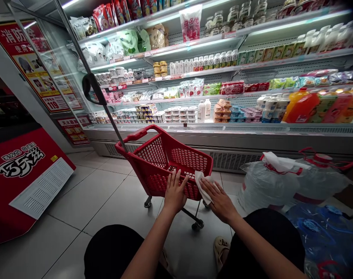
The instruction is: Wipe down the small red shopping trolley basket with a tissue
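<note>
A red plastic shopping cart (pixel 153 182) with perforated basket walls stands on the floor in front of me, its long handle side to the left. Against the outer side of the basket, near its rim, lies my left hand (pixel 175 190), fingers spread and holding nothing. To its right, my right hand (pixel 218 195) presses a white cloth or tissue (pixel 202 186) at the basket's right corner, with the fingers stretched over it. The palm side of the right hand is hidden. Inside the basket only its red grid walls and floor show.
A refrigerated display (pixel 176 135) with shelves of dairy and drinks runs behind the cart. Wrapped bottles (pixel 266 186) and blue water jugs (pixel 322 228) stand at the right. A red freezer (pixel 28 178) is at the left. A metal pole (pixel 114 124) rises beside the cart handle.
</note>
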Demonstrator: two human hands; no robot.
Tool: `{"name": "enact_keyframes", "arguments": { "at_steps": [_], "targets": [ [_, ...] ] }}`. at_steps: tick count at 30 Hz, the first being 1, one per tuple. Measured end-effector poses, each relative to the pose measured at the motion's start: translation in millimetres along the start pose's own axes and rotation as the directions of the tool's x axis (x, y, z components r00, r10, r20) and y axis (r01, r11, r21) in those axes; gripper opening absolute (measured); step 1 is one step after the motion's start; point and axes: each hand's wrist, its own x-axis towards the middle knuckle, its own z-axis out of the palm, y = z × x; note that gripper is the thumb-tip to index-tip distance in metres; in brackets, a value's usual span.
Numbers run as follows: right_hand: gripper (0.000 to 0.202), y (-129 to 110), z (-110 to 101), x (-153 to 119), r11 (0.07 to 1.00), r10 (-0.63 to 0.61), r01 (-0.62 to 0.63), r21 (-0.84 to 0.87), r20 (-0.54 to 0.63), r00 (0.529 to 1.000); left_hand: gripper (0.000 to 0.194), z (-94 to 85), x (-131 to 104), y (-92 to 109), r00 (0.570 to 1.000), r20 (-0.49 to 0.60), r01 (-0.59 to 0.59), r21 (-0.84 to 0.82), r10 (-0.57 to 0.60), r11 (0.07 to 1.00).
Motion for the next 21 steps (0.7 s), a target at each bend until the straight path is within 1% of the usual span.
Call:
{"name": "enact_keyframes", "arguments": {
  "at_steps": [2,4,6,7,8,9,10,11,12,14,15,16,18,21],
  "targets": [
    [0.076,22,5,-8,0.997,0.078,-0.078,-0.003,-0.002,0.997,0.093,-0.7,0,2,1.0,0.003,0.0,-0.014,0.0,1.0],
    [0.073,39,8,-11,0.98,0.198,-0.198,-0.004,-0.033,0.98,0.095,-0.2,-1,4,1.0,0.005,0.0,-0.024,0.0,1.0],
    [0.071,43,8,-9,0.954,0.299,-0.299,0.013,-0.075,0.951,0.096,0.8,-2,5,1.0,0.004,0.004,-0.022,-0.004,1.0],
    [0.071,39,6,-7,0.945,0.328,-0.327,0.025,-0.092,0.94,0.096,1.3,-3,6,1.0,0.003,0.006,-0.019,-0.006,1.0],
    [0.071,31,5,-3,0.944,0.33,-0.328,0.035,-0.099,0.939,0.096,1.9,-3,8,1.0,0.002,0.009,-0.016,-0.009,1.0],
    [0.072,20,3,1,0.952,0.307,-0.304,0.042,-0.098,0.947,0.096,2.5,-3,9,1.0,0.002,0.011,-0.015,-0.011,1.0],
    [0.073,7,3,6,0.963,0.269,-0.266,0.045,-0.096,0.958,0.095,3.1,-3,12,1.0,0.004,0.013,-0.015,-0.013,1.0],
    [0.076,-7,3,11,0.979,0.201,-0.198,0.044,-0.079,0.976,0.094,3.9,-3,14,1.0,0.005,0.015,-0.017,-0.015,1.0],
    [0.078,-22,5,17,0.983,0.18,-0.176,0.046,-0.08,0.98,0.093,4.8,-2,17,1.0,0.004,0.02,-0.018,-0.02,1.0],
    [0.083,-46,10,29,0.977,0.209,-0.205,0.051,-0.104,0.972,0.091,7.2,-2,24,1.0,-0.002,0.027,-0.018,-0.027,0.999],
    [0.085,-54,13,34,0.974,0.226,-0.221,0.056,-0.116,0.967,0.091,8.5,-2,27,1.0,-0.007,0.03,-0.013,-0.031,0.999],
    [0.086,-59,14,38,0.972,0.233,-0.227,0.062,-0.124,0.965,0.091,9.6,-2,29,0.999,-0.01,0.033,-0.005,-0.033,0.999],
    [0.088,-60,14,42,0.979,0.2,-0.192,0.073,-0.123,0.972,0.093,10.4,-3,30,1.0,-0.008,0.029,0.023,-0.028,0.999],
    [0.088,-47,5,33,0.994,0.091,-0.085,0.067,-0.092,0.992,0.093,4.8,-1,18,1.0,0.026,0.002,0.069,-0.004,0.998]
  ]
}}
